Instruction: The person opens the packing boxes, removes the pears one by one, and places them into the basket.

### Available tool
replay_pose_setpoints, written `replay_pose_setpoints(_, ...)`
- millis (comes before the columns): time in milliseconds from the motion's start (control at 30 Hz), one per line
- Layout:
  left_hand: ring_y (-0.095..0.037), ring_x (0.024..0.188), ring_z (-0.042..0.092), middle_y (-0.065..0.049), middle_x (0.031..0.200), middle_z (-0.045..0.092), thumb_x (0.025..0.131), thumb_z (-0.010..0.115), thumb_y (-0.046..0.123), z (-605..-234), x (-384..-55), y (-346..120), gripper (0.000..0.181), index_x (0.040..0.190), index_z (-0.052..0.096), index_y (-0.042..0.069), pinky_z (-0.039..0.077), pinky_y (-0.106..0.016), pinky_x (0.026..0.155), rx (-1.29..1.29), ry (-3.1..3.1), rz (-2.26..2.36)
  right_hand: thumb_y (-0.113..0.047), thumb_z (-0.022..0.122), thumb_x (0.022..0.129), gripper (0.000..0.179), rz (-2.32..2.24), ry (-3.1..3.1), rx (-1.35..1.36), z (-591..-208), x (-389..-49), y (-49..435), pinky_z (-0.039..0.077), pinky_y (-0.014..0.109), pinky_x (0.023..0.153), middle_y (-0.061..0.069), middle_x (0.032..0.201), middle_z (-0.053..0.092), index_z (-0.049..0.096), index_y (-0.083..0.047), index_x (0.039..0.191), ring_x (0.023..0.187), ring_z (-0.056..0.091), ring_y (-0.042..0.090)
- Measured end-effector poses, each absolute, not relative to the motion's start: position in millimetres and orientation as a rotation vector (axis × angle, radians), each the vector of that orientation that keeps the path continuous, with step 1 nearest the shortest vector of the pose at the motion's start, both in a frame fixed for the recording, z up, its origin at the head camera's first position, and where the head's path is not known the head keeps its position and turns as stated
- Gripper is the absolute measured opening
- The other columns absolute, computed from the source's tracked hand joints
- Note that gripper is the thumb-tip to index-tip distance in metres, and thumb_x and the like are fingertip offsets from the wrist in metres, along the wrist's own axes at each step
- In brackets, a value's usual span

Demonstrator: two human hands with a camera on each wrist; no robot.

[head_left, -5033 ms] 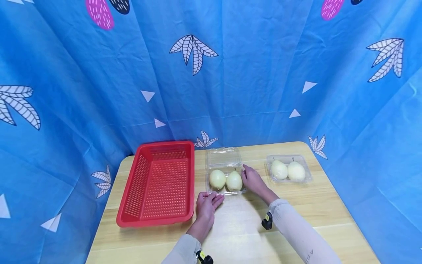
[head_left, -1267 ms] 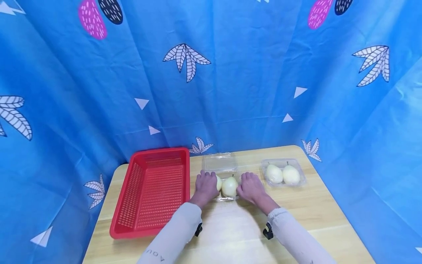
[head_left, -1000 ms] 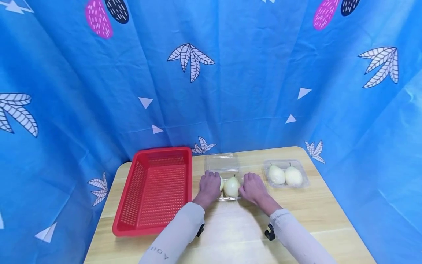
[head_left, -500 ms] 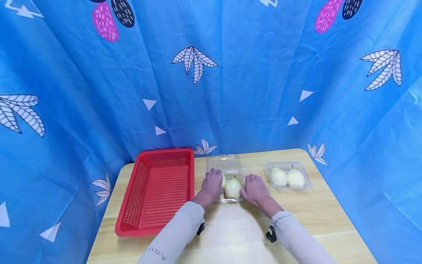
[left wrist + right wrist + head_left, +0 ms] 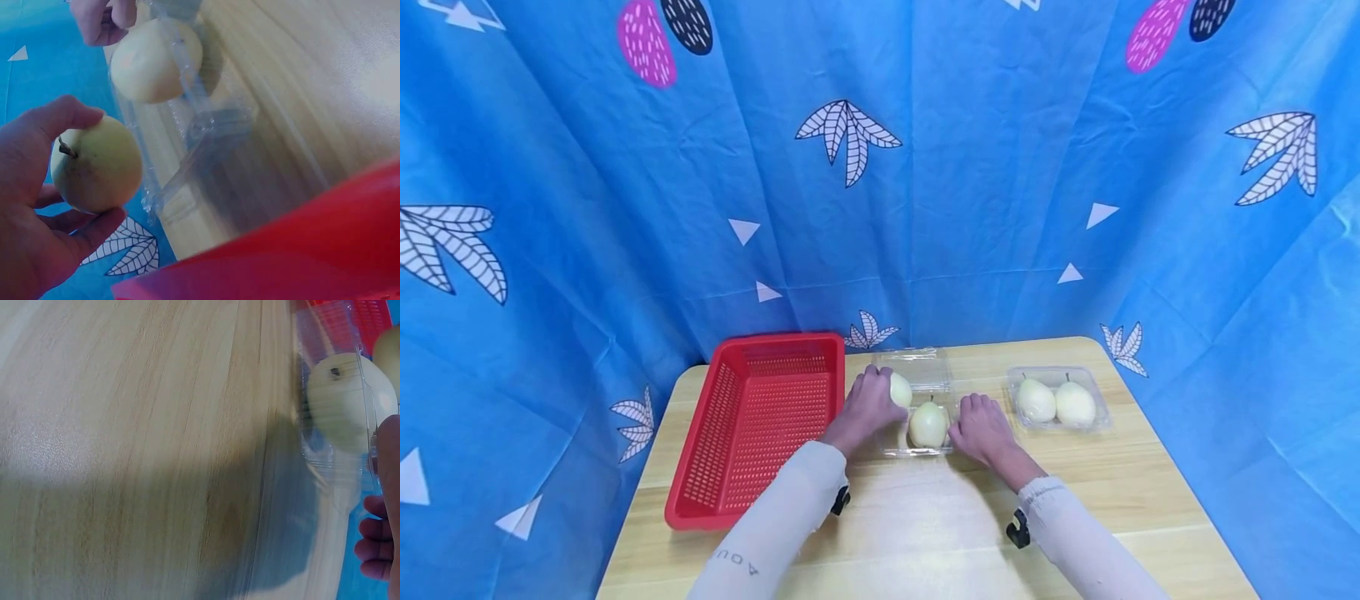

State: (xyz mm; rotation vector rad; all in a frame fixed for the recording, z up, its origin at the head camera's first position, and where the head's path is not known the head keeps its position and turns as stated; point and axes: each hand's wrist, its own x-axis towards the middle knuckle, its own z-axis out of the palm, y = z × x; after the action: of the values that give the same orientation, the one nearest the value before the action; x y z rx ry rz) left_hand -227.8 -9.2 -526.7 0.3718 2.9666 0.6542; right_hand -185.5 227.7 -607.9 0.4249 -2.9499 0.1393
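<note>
My left hand grips a pale yellow pear between thumb and fingers, its stem showing in the left wrist view. That pear is raised over the left side of a clear plastic clamshell box, whose lid lies folded back toward the curtain. A second pear sits in the right half of the box. At the box's right side, my right hand holds the edge, with thumb at the rim and fingers curled outside in the right wrist view.
A red perforated plastic basket stands left of the box, nothing in it. To the right, another clear box holds two pears. Blue patterned curtain closes in the wooden table at back and sides.
My left hand went from the box's front edge to the left pear, then lifted it out and slightly left. My right hand stays at the box's right side.
</note>
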Motion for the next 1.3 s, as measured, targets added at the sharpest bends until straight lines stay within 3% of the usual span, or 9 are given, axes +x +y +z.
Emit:
replay_pose_setpoints(200,-0.031,0.097,0.064,-0.018,0.119,0.061,0.069,0.091,0.031,-515,-236,-16,0.080,0.137,0.060,0.004,0.063,-0.039,0.078,0.370,2.978,0.693,-0.025,0.062,0.093,0.024,0.143,-2.949,0.428,-606,-188,227,0.049,0.042,0.077,0.011,0.084,0.052,0.052,-0.004,0.089,0.079,0.050,0.027)
replay_pose_setpoints(733,-0.033,0.103,0.064,-0.020,0.119,0.063,0.074,0.089,0.033,-481,-256,-36,0.072,0.134,0.063,0.003,0.063,-0.044,0.082,0.457,3.008,0.723,-0.027,0.062,0.092,0.025,0.133,-2.955,0.424,-604,-190,228,0.050,0.042,0.078,0.012,0.086,0.055,0.055,-0.003,0.090,0.079,0.051,0.027)
replay_pose_setpoints(1300,-0.034,0.099,0.064,-0.020,0.118,0.059,0.081,0.083,0.040,-468,-269,-68,0.072,0.137,0.058,0.003,0.061,-0.045,0.080,0.374,3.024,0.672,-0.026,0.063,0.092,0.025,0.146,-2.953,0.427,-604,-185,226,0.050,0.041,0.074,0.011,0.084,0.054,0.055,-0.002,0.089,0.076,0.050,0.026)
